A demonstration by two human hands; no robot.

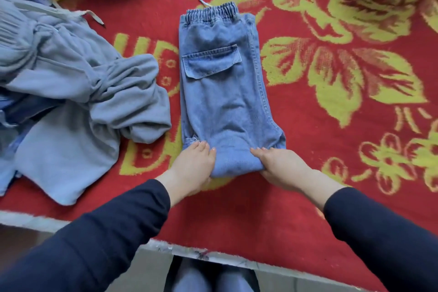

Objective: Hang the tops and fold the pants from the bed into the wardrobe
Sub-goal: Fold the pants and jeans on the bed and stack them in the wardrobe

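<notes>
Folded jeans on red blanket, left hand and right hand fingers gripping near fold

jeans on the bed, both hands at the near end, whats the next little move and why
Probably lift the near fold and bring it up toward the waistband. The jeans already lie narrow, legs stacked, and the left hand and right hand grip the rolled near edge at both corners, so another fold would shorten them for the wardrobe.
</notes>
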